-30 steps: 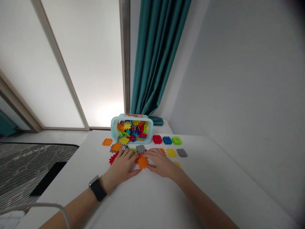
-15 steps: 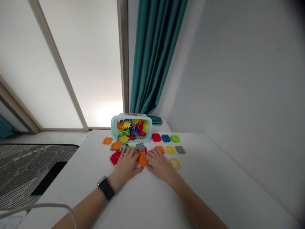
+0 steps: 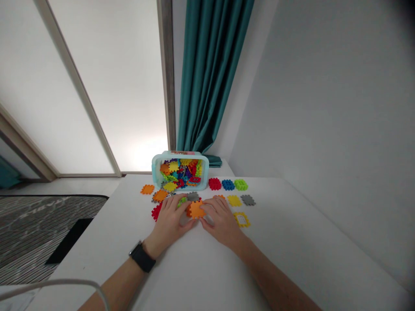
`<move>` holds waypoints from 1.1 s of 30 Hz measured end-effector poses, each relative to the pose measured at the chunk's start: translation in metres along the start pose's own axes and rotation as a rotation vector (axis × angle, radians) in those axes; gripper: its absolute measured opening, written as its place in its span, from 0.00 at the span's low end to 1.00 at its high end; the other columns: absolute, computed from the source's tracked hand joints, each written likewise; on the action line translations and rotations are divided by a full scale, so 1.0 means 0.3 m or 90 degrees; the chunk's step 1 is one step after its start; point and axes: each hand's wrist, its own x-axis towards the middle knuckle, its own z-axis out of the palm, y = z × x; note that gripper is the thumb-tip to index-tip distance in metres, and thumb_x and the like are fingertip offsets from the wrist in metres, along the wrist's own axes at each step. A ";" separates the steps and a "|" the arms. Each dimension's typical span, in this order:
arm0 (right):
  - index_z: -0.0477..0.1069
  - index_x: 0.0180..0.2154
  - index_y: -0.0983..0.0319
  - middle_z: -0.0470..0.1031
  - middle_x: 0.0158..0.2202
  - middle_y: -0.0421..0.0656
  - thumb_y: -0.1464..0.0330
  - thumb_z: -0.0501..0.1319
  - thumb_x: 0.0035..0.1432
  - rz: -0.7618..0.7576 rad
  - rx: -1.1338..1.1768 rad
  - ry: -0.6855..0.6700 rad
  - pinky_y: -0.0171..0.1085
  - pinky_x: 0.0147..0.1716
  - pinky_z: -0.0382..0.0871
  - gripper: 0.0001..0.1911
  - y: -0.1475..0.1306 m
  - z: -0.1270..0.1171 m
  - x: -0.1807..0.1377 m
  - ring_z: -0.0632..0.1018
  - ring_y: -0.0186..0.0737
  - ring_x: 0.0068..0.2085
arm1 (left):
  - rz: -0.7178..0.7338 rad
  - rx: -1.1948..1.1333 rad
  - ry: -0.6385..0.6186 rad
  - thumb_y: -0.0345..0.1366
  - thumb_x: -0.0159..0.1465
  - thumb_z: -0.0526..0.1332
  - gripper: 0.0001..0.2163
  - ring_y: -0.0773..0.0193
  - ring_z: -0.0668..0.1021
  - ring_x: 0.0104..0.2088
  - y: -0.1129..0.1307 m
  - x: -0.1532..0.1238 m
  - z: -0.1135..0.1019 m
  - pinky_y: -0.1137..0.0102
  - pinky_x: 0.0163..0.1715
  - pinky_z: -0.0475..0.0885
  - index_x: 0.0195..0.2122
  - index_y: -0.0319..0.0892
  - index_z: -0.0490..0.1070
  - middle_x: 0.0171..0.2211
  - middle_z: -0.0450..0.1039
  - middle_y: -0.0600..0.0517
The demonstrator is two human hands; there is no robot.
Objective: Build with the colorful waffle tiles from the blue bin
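Observation:
An orange toothed building tile [image 3: 196, 210] stands between my two hands, its flat face towards me. More orange shows just behind its left edge, and how the parts join cannot be made out. My left hand [image 3: 172, 221] pinches the left side, its thumb low and its fingers curled over the top. From the right, the thumb and fingers of my right hand [image 3: 223, 222] close on the same tile. A red tile [image 3: 156, 211] lies partly under my left hand. Green and grey tiles [image 3: 193, 196] lie right behind the held one.
A light-blue bin [image 3: 205, 175] full of coloured tiles lies open towards me at the back. Red, blue [image 3: 228, 185], green [image 3: 241, 185], yellow [image 3: 234, 201] and grey tiles [image 3: 248, 200] are spread on the right. A yellow frame tile [image 3: 242, 220] lies by my right hand.
The orange tile has been tipped more upright and raised slightly between my hands. The fingers of both hands have drawn in around it.

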 end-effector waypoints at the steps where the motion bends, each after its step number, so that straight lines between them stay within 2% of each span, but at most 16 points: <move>1: 0.68 0.52 0.56 0.75 0.50 0.49 0.70 0.60 0.61 0.010 0.027 0.016 0.56 0.59 0.66 0.17 -0.002 -0.002 -0.002 0.75 0.51 0.52 | -0.002 -0.007 0.016 0.40 0.62 0.66 0.18 0.47 0.72 0.56 0.002 -0.001 -0.003 0.50 0.55 0.69 0.54 0.46 0.70 0.56 0.69 0.43; 4: 0.64 0.57 0.55 0.75 0.50 0.49 0.68 0.58 0.63 0.084 0.120 0.056 0.52 0.55 0.71 0.20 -0.012 -0.005 -0.010 0.75 0.50 0.53 | 0.001 -0.025 0.049 0.38 0.63 0.64 0.18 0.47 0.71 0.56 0.009 -0.004 -0.012 0.50 0.55 0.69 0.55 0.45 0.69 0.57 0.67 0.41; 7: 0.62 0.59 0.56 0.77 0.44 0.46 0.67 0.56 0.65 0.160 0.200 0.076 0.47 0.51 0.73 0.21 -0.026 -0.001 -0.017 0.78 0.46 0.48 | 0.010 -0.031 0.058 0.38 0.63 0.64 0.20 0.47 0.71 0.57 0.014 -0.011 -0.019 0.50 0.55 0.70 0.56 0.46 0.67 0.57 0.66 0.41; 11: 0.63 0.59 0.55 0.78 0.39 0.43 0.65 0.56 0.65 0.211 0.247 0.074 0.43 0.47 0.74 0.21 -0.041 0.003 -0.022 0.80 0.43 0.42 | 0.032 -0.030 0.069 0.38 0.63 0.64 0.22 0.46 0.71 0.56 0.020 -0.018 -0.018 0.50 0.54 0.70 0.58 0.47 0.65 0.57 0.66 0.41; 19: 0.66 0.57 0.56 0.77 0.38 0.43 0.67 0.57 0.64 0.226 0.251 0.082 0.44 0.51 0.73 0.20 -0.049 0.002 -0.021 0.80 0.43 0.43 | 0.057 -0.027 0.057 0.40 0.65 0.63 0.21 0.47 0.72 0.55 0.015 -0.018 -0.017 0.51 0.55 0.69 0.58 0.45 0.67 0.55 0.68 0.41; 26: 0.66 0.58 0.57 0.76 0.38 0.43 0.66 0.57 0.63 0.231 0.268 0.067 0.42 0.49 0.72 0.21 -0.042 -0.001 -0.023 0.79 0.42 0.43 | 0.098 -0.028 0.097 0.40 0.65 0.64 0.19 0.49 0.73 0.52 0.009 -0.016 -0.017 0.53 0.51 0.70 0.56 0.44 0.67 0.54 0.69 0.40; 33: 0.73 0.53 0.58 0.78 0.37 0.43 0.65 0.57 0.64 0.270 0.286 0.026 0.41 0.45 0.72 0.18 -0.033 -0.016 -0.005 0.78 0.42 0.38 | 0.109 -0.050 0.062 0.40 0.65 0.65 0.19 0.50 0.74 0.50 0.010 -0.011 -0.028 0.54 0.50 0.70 0.55 0.43 0.68 0.52 0.72 0.41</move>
